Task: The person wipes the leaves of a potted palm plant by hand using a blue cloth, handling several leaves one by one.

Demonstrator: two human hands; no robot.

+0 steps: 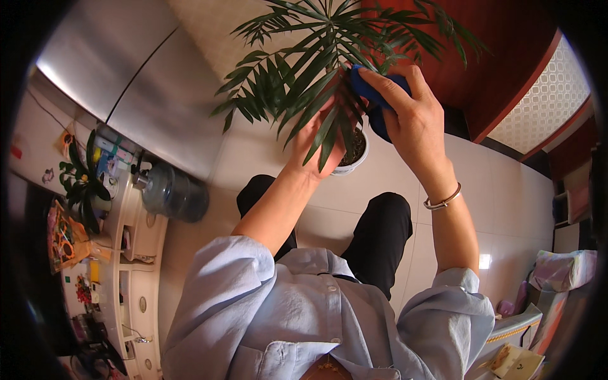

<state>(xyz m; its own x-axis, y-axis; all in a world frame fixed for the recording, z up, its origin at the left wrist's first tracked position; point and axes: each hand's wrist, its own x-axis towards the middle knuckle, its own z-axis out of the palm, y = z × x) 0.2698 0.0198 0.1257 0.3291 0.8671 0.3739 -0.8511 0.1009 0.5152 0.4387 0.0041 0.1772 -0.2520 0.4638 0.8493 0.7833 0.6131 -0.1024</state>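
A potted palm with dark green, narrow leaflets point(308, 71) spreads before me at the top of the view. Its white pot point(354, 167), with dark soil point(355, 147) inside, stands on the floor beneath my hands. My left hand point(319, 137) is under a drooping frond, palm turned up, with leaflets lying across it and hiding its fingers. A blue cloth point(377, 90) is held in my right hand point(413, 109) against the right side of the same frond. Part of the cloth hangs below my right fingers.
A steel refrigerator point(128, 61) is at upper left. Below it, a large water bottle point(175, 192) lies beside a white cabinet point(142, 285). Reddish wooden furniture point(494, 61) borders the plant on the right. A box with a booklet point(515, 363) is at lower right.
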